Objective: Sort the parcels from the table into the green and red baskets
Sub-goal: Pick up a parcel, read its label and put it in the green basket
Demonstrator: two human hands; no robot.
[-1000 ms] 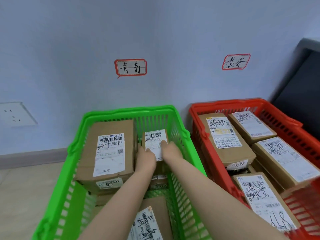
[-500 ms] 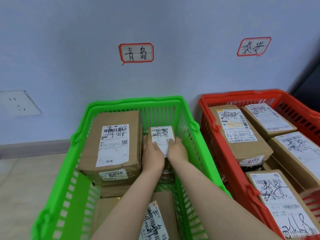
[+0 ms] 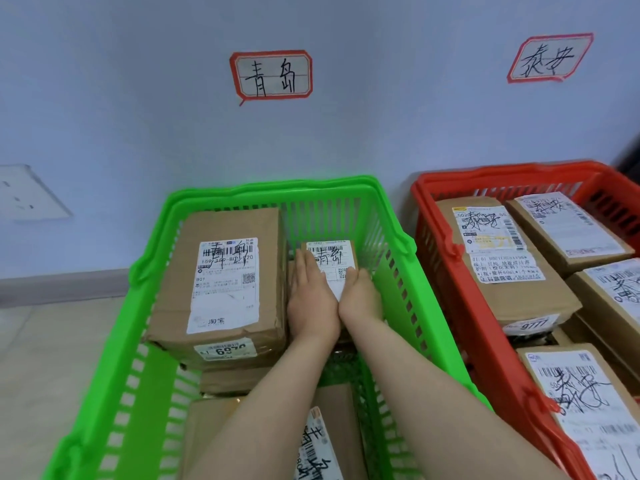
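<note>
**Step in hand:** placing one parcel in the green basket, centre of the frame. The small parcel sits in the upper right part of that basket, label up. It rests on other cartons, just beside the large parcel to its left. Its handwritten marking looks the same as the one on the wall label above this basket, so I judge the sort correct.

**Hand state:** the left hand lies flat with fingers straight along the parcel's left edge and top. The right hand covers the near right corner. Its fingers are hidden past the knuckles, so I cannot tell whether they curl round the carton or only press on it.

**Next move, as I judge it:**
1. Confirm that the parcel rests level on the cartons below.
2. Lift both hands off and clear the basket rim.
3. Go to the table, which is out of view, for another parcel.

The red basket, at the right of the frame, holds several parcels under its own label. I read each marking before choosing a side.
</note>
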